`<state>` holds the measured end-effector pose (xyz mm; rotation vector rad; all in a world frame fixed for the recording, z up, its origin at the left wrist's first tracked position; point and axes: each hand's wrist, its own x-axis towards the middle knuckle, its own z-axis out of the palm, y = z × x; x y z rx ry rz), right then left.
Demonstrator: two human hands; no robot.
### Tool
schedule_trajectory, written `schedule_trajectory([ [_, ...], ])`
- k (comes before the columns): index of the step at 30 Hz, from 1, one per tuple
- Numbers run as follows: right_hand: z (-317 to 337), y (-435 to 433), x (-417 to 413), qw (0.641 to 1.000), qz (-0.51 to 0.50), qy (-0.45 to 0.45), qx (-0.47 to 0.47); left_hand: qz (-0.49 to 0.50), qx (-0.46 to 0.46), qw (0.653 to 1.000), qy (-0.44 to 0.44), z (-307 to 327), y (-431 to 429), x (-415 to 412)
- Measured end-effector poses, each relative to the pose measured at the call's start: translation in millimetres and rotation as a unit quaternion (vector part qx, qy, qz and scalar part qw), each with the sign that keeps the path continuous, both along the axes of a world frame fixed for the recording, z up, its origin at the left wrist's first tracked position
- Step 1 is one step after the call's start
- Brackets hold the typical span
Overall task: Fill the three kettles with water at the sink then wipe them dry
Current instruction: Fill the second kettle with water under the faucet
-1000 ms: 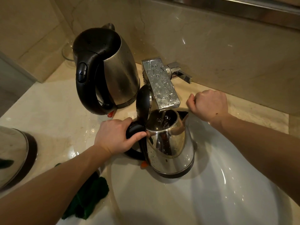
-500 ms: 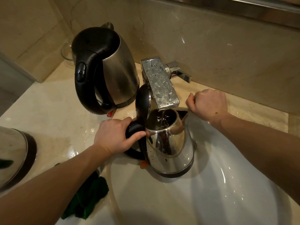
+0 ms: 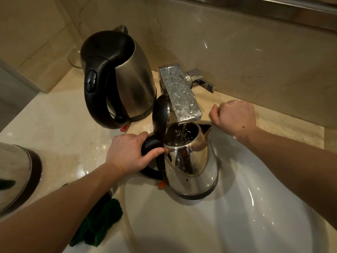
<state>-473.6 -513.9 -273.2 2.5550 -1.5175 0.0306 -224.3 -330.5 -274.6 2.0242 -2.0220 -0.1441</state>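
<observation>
A small steel kettle (image 3: 191, 161) stands in the white sink basin (image 3: 237, 216) with its black lid (image 3: 161, 115) flipped up. Water runs into it from the square chrome faucet (image 3: 179, 94). My left hand (image 3: 127, 154) grips the kettle's black handle. My right hand (image 3: 235, 117) is a closed fist resting on the counter just right of the faucet, holding nothing visible. A larger steel kettle (image 3: 120, 77) with a black lid and handle stands on the counter behind. A third kettle (image 3: 16, 176) shows partly at the left edge.
A dark green cloth (image 3: 98, 227) lies on the counter's front edge, partly under my left forearm. The chrome tap lever (image 3: 202, 82) sticks out toward the marble back wall. Water drops wet the beige counter (image 3: 60, 128). A glass bowl (image 3: 73, 59) sits in the far left corner.
Nothing has moved; water keeps running into the small kettle while both hands stay in place.
</observation>
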Motion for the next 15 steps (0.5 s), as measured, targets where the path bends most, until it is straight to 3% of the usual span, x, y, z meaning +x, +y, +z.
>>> schedule_trajectory([
  [15,1.0,-0.9,0.5,1.0,-0.006,0.024,0.005,0.004,0.003,1.0,-0.006,0.8,0.3,-0.4],
])
